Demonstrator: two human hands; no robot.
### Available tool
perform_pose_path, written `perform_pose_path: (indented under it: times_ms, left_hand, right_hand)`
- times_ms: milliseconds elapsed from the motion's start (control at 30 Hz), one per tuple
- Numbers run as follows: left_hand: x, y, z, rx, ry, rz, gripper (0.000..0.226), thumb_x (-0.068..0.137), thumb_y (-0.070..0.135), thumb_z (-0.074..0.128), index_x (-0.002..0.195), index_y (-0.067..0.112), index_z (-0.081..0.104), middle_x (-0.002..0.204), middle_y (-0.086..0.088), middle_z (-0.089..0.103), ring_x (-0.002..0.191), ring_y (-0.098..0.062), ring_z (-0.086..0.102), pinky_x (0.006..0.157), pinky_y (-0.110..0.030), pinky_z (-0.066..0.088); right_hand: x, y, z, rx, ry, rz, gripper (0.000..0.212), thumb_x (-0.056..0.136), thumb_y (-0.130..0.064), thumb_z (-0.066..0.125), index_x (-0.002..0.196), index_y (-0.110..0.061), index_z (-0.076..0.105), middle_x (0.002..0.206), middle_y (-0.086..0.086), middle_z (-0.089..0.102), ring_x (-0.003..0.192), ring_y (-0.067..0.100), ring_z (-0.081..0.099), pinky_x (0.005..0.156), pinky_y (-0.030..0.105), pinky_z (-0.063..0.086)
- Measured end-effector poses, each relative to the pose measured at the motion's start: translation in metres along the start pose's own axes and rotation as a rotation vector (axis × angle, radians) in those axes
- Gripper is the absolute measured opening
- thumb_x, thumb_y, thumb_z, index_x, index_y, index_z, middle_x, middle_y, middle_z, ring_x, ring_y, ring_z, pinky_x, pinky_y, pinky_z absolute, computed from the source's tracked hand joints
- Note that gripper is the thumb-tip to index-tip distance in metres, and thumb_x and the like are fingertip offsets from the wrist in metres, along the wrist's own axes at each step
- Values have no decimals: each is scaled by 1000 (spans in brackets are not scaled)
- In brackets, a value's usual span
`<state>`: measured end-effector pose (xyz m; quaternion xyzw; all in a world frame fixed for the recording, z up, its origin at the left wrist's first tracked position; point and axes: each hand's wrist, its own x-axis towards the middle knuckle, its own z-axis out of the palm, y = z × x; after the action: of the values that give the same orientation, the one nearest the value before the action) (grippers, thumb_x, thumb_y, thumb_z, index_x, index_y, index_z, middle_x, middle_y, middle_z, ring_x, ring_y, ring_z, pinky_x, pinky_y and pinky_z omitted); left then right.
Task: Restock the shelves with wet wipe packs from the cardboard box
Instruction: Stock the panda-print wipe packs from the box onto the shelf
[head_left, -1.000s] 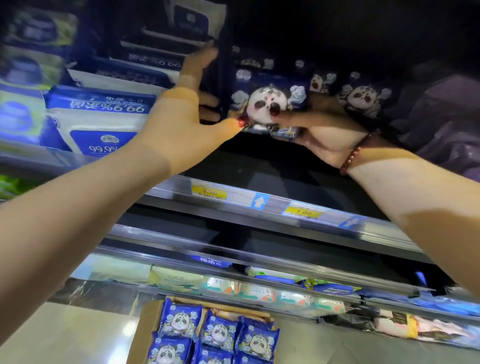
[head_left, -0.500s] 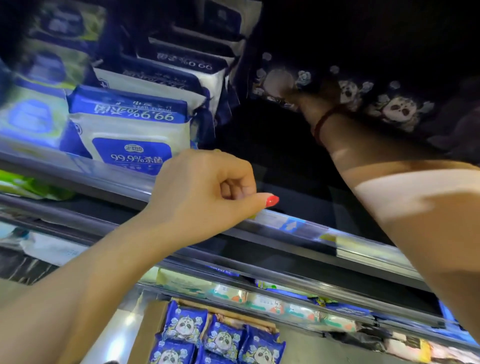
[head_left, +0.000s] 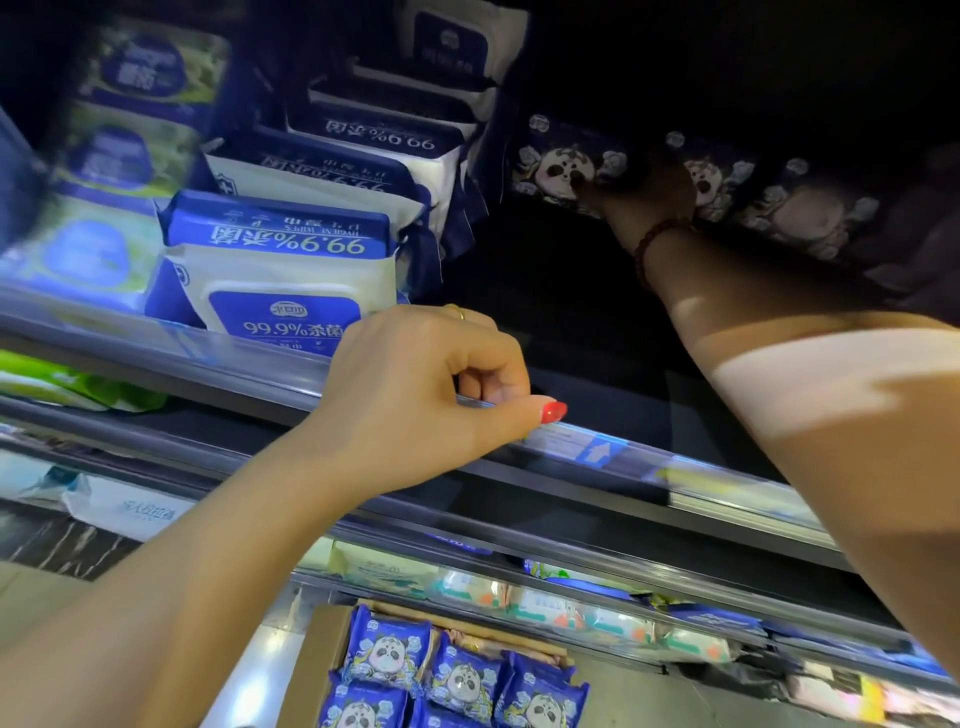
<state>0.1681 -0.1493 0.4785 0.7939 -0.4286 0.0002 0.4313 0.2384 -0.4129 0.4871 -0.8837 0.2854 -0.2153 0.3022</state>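
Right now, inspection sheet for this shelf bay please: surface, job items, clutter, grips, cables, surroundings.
Surface: upper shelf dark inside, price rail along its front.
Job's things: shelved panda packs in a row at the back; boxed panda packs in the cardboard box below.
Clutter: nothing seen.
Grips: right hand at the leftmost shelved pack, grip too dark to tell; left hand curled, holding nothing, by the rail.
Cables: nothing seen.
Surroundings: blue-white 99.9% packs stacked left; mixed packs on lower shelves.

two hands (head_left: 421, 384) (head_left: 644, 200), one cardboard box (head_left: 311, 660)
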Motion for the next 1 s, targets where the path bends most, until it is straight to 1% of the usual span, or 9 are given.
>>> perform_pose_path:
  times_ms: [167,267,367,433,500,600,733,900,1000]
  left_hand:
    - [-2,0,0,67,4,-12,32,69,60,60,59,29,63,61,15,58,66,-7,56,57,-22,41]
    - [-4,4,0,92,6,-33,32,69,60,59,66,29,67,65,16,60,69,-5,58,61,-27,48]
    - [-5,8,-1,65,-16,-47,28,71,56,62,79,30,69,77,14,64,78,-4,61,73,-36,53]
    - [-8,13,-4,61,-29,-22,25,76,46,64,95,30,68,94,12,65,93,-6,59,84,-39,51]
    - [-14,21,-7,120,-16,23,35,82,37,64,114,25,63,110,6,62,108,-12,53,94,-36,46]
    - [-38,38,-12,227,15,75,40,86,24,65,125,17,57,121,0,57,116,-16,43,96,-29,40]
    - [-82,43,-13,383,-38,141,47,87,33,56,130,14,54,129,-3,54,120,-21,44,98,-30,39]
    - [-144,18,10,488,-183,81,56,86,41,51,135,14,51,136,-9,51,125,-27,45,99,-42,43]
    - [-182,-8,31,486,-234,-19,56,84,43,49,132,13,53,133,-11,54,123,-31,47,97,-45,46]
  right_hand:
    - [-10,5,-16,12,22,-19,61,80,-45,70,130,-12,56,134,6,56,124,19,50,85,11,31]
    - [-24,6,-29,42,63,-80,43,79,-41,73,112,-15,65,110,4,66,101,8,56,70,7,36]
    - [-52,1,-43,117,57,-76,51,75,-42,76,114,-12,62,98,-3,59,91,5,53,63,0,36]
    - [-76,-9,-55,211,-11,-78,65,67,-42,80,115,-4,59,100,3,59,92,11,55,71,6,43]
    - [-103,-16,-72,238,-50,-100,60,66,-32,81,111,0,57,115,12,58,105,17,55,85,26,50]
    - [-178,-27,-102,239,-63,-206,44,79,-33,74,117,-17,58,119,-4,58,109,7,53,86,8,41]
    - [-254,-17,-116,181,42,-465,53,80,-37,72,124,-11,55,120,-1,57,112,14,53,97,20,40]
    - [-322,33,-88,37,-42,-455,56,81,-43,66,126,-12,55,125,5,57,117,21,49,103,32,37]
    - [-359,70,-56,4,-149,-325,58,80,-46,67,126,-14,55,127,2,57,119,18,48,105,27,33]
